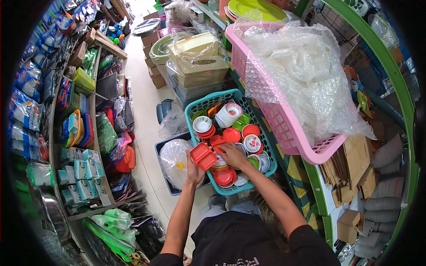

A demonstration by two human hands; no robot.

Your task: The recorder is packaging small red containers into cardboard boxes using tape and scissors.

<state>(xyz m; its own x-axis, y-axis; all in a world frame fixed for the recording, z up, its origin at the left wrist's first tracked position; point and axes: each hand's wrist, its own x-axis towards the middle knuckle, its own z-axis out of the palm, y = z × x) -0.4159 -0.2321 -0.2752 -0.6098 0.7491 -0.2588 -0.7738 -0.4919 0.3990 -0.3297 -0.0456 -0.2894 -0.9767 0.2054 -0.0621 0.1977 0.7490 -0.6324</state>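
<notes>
My left hand holds a red divided sauce dish over the left rim of a teal plastic basket. Inside the basket my right hand reaches down to another red dish; whether its fingers grip it I cannot tell. Around the hands lie stacked white bowls, a floral-patterned small dish, round red dishes and a green dish. Below my right hand sit more red round dishes, partly stacked.
A dark blue bin with a plastic-wrapped round item stands left of the basket. A pink basket heaped with bubble wrap is at the right. Packed shelves line the left side of the tiled aisle.
</notes>
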